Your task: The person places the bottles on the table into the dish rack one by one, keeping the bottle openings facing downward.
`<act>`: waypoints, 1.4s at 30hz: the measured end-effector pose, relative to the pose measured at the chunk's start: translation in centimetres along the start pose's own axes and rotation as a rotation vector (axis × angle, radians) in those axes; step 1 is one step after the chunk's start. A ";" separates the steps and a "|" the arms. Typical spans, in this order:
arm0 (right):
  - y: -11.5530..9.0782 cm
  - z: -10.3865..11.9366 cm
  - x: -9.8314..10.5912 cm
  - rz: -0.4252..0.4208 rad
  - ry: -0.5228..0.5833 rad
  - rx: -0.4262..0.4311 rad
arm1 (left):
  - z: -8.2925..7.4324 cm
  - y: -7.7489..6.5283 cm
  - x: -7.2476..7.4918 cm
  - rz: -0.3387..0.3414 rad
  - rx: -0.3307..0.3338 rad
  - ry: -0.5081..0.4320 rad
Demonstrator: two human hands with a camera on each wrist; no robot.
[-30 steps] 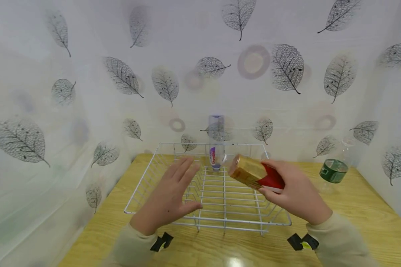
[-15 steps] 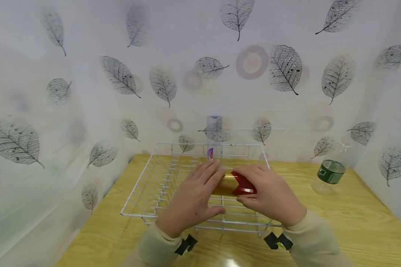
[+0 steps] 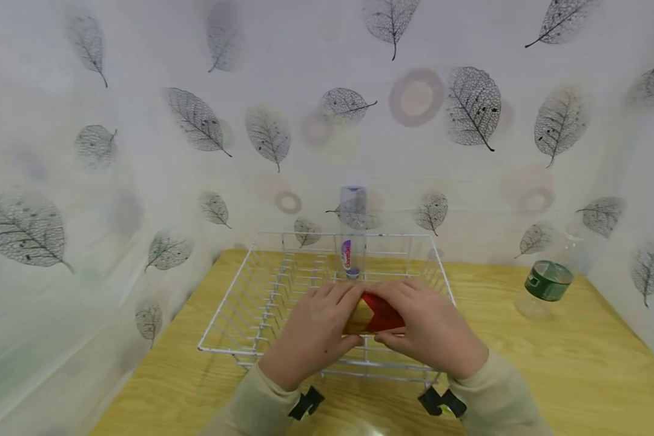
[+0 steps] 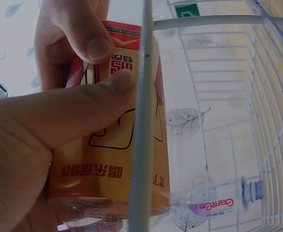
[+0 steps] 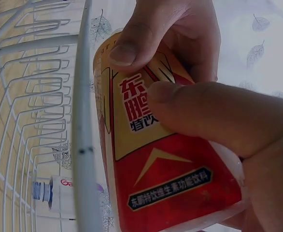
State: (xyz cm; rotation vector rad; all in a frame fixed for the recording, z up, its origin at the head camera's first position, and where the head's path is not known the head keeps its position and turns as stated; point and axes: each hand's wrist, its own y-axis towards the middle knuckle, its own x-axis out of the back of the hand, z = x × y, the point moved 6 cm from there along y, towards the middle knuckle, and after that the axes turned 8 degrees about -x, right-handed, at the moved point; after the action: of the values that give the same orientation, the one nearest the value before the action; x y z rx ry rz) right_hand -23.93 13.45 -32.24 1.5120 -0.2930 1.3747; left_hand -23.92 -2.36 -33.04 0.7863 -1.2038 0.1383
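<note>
Both of my hands grip a plastic drink bottle (image 3: pixel 378 315) with a gold and red label. It lies sideways above a white wire rack (image 3: pixel 229 351). My left hand (image 3: pixel 313 336) holds the gold end, its thumb across the label (image 4: pixel 107 145) in the left wrist view. Around the red end is my right hand (image 3: pixel 430 327), and the two thumbs nearly meet on the bottle in the right wrist view. Fingers hide much of the bottle in the head view. Behind the hands, a clear bottle (image 3: pixel 352 257) with a purple and red label stands upside down in the rack.
To the right of the rack, another clear bottle (image 3: pixel 548 281) with a green label stands on the wooden table (image 3: pixel 556 363). A leaf-patterned curtain (image 3: pixel 283 36) hangs behind the table and along its sides.
My right hand has brought the gold and red bottle left and turned it more level. The left hand has moved right and taken hold of its other end.
</note>
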 end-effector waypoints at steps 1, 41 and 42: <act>0.0 0.0 -0.1 -0.001 -0.006 0.005 | 0.0 0.0 -0.1 0.003 0.006 -0.001; -0.4 -2.3 -0.1 0.074 1.321 -0.281 | 1.0 0.0 -2.8 -0.117 0.333 -1.258; -0.3 -2.2 -0.1 0.071 1.324 -0.284 | 0.9 0.1 -2.9 -0.124 0.325 -1.275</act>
State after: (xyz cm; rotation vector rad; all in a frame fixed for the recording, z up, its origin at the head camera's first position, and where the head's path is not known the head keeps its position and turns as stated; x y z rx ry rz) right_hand -24.99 15.26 -32.88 0.1620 0.2934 1.9774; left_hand -25.77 -1.98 -35.38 1.2931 -2.3533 -0.3414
